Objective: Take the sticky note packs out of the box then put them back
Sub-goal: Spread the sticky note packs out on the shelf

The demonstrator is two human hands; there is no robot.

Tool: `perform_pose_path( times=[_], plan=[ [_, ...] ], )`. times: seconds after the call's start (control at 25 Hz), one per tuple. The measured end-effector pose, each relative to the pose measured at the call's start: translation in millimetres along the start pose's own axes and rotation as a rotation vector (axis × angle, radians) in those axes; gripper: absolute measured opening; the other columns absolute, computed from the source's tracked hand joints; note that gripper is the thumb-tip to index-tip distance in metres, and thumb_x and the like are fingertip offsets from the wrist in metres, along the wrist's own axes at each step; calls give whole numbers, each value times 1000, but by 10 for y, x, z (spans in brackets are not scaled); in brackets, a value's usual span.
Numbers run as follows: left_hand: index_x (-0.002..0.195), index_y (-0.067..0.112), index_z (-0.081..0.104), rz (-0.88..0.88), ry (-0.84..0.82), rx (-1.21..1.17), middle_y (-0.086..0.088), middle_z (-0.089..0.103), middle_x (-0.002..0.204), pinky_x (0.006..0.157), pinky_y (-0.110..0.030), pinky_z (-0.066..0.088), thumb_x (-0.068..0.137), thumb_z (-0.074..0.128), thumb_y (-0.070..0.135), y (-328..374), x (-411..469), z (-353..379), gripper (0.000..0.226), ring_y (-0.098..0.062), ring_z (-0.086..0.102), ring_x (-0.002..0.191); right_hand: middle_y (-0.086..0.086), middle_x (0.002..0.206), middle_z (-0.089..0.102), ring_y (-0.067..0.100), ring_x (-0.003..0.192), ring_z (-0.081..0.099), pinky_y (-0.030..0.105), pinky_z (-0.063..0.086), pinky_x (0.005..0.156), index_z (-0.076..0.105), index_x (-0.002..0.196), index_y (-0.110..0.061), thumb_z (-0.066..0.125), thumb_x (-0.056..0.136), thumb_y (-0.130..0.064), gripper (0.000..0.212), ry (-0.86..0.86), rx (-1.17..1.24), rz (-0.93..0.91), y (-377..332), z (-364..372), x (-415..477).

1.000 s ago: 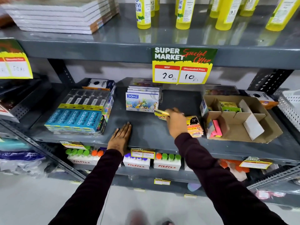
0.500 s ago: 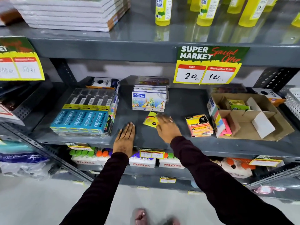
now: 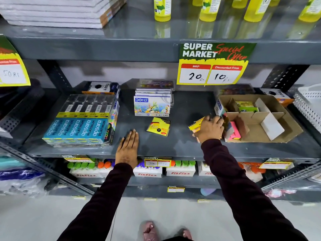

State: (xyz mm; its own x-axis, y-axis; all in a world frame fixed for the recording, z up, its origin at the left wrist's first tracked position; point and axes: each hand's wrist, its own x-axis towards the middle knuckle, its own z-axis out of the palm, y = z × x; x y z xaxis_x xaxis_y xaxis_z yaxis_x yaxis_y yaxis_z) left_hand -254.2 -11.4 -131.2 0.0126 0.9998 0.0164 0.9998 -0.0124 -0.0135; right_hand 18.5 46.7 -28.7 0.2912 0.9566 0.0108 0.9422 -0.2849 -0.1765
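An open cardboard box (image 3: 278, 134) with dividers sits at the right of the grey middle shelf (image 3: 182, 146). Green sticky note packs (image 3: 246, 106) lie in its back compartment and pink ones (image 3: 235, 132) stand in its front left. One yellow sticky note pack (image 3: 159, 126) lies flat on the shelf in front of the DOMS boxes. My right hand (image 3: 211, 126) covers and grips a small stack of sticky note packs (image 3: 195, 126) just left of the box. My left hand (image 3: 129, 146) rests flat on the shelf edge, fingers together, holding nothing.
DOMS boxes (image 3: 152, 105) are stacked at mid shelf, a wrapped apsara pencil bundle (image 3: 81, 124) at left. A price sign (image 3: 212, 64) hangs from the upper shelf, which carries yellow bottles (image 3: 162, 9) and books. Fitfizz cartons (image 3: 147, 171) fill the lower shelf. A white basket (image 3: 311, 101) stands far right.
My right hand let go of the single yellow pack on the shelf, moved right and closed on the stack of packs beside the box. The left hand stayed put.
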Motion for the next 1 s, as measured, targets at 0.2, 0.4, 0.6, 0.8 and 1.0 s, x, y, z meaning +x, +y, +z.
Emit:
perform_pose_path(
  times=[0.2,0.4,0.6,0.8,1.0],
  plan=[
    [147,7,-9,6,-7,8,-8,-6,161,121,-38,2,82,62,38,-6,-6,-15,101,-22,-3,149,18,113,64,33,107,59,36,46,91,63,111,-7,53,88,-3,25,6,48,-347,-196,67,-167],
    [146,8,-13,1,-18,9,-8,-9,161,121,-37,0,82,62,41,-9,3,2,104,-22,-5,149,8,136,50,30,125,44,38,47,99,52,130,-14,51,87,2,46,-163,-43,-574,-264,419,-672],
    [146,7,-12,1,-15,18,-9,-8,161,120,-37,0,80,62,47,-6,-1,11,107,-23,-5,149,17,129,54,34,119,50,37,45,99,55,120,-3,52,91,-15,32,-64,58,-393,-172,257,-400],
    [146,8,-13,-2,-21,15,-8,-9,161,120,-37,-4,83,61,44,-7,-3,1,104,-22,-7,148,26,142,41,42,133,36,48,41,104,36,138,4,64,87,-40,72,-154,13,28,122,-12,32],
    [146,8,-14,-3,-26,6,-9,-11,160,119,-37,-5,84,60,43,-3,2,-10,103,-22,-9,148,26,133,44,41,127,41,46,44,101,47,125,3,78,75,-38,72,-12,-34,-25,110,-61,132]
  ],
)
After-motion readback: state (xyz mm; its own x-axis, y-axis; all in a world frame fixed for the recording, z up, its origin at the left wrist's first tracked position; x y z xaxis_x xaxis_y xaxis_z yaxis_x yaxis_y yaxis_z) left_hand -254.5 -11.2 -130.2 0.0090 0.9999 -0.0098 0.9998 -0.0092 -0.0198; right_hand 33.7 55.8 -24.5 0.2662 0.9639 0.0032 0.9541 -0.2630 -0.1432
